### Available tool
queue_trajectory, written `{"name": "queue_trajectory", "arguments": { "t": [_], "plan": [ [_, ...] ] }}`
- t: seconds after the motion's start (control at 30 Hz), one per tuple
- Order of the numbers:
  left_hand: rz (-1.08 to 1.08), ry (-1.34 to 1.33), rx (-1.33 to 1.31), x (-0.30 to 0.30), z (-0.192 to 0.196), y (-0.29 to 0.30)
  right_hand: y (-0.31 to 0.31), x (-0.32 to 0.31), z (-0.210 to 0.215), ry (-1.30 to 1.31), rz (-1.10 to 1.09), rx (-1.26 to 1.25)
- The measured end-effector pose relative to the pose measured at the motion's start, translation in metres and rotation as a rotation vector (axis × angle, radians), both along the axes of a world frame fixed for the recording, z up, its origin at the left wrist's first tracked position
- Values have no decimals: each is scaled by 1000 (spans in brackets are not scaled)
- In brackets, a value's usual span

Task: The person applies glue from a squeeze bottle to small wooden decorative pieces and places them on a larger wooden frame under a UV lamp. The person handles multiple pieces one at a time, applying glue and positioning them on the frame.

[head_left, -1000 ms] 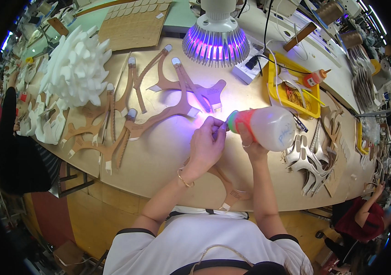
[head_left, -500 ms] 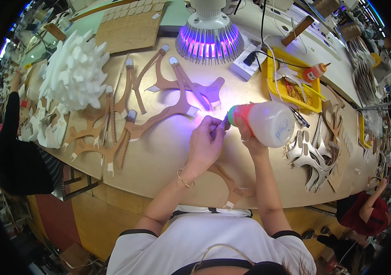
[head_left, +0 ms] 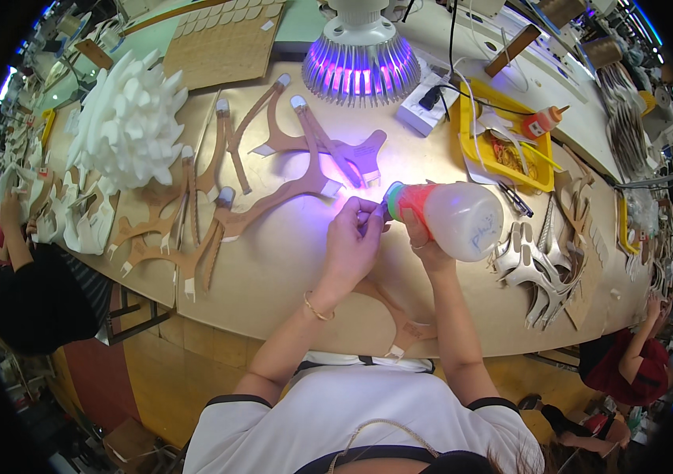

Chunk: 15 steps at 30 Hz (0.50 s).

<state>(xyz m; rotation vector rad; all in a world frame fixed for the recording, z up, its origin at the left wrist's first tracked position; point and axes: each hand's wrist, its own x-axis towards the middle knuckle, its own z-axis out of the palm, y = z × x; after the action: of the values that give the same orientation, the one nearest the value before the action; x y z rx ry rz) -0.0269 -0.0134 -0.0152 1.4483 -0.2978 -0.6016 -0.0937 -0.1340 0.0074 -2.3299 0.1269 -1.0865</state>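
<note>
My right hand point(head_left: 426, 241) is wrapped round a translucent white squeeze bottle point(head_left: 472, 223) with a red band and a green cap. The bottle lies nearly level, its cap end toward my left hand point(head_left: 352, 246). The fingers of that hand are pinched together right at the bottle's tip; what they hold is too small and hidden to make out. Below the hands, a brown shoe-upper piece point(head_left: 411, 332) with a white end rests on the table between my forearms. More brown strap pieces point(head_left: 281, 192) with pale tips are spread to the left, under violet light.
A finned lamp point(head_left: 361, 71) glows violet above the table. At right are a yellow tray point(head_left: 543, 180), a small red bottle point(head_left: 543, 123), a pen point(head_left: 516, 201) and silver strap pieces point(head_left: 532, 265). A spiky white foam stack point(head_left: 127, 122) stands left. Co-workers sit at both sides.
The bottle has shifted slightly left, its body tipping lower. My left hand stays nearly in place. The co-worker on the left has brought an arm down toward the white pieces.
</note>
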Motion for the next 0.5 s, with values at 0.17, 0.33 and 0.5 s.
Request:
{"name": "queue_trajectory", "arguments": {
  "t": [0.17, 0.33, 0.5],
  "plan": [
    [-7, 5, -13, 0, 1, 1, -3, -5, -5, 129, -63, -137],
    [-21, 103, -118, 2, 2, 1, 0, 1, -4, -98, -71, 251],
    [-28, 123, -125, 3, 5, -1, 2, 10, 1, -279, -94, 363]
  ]
}}
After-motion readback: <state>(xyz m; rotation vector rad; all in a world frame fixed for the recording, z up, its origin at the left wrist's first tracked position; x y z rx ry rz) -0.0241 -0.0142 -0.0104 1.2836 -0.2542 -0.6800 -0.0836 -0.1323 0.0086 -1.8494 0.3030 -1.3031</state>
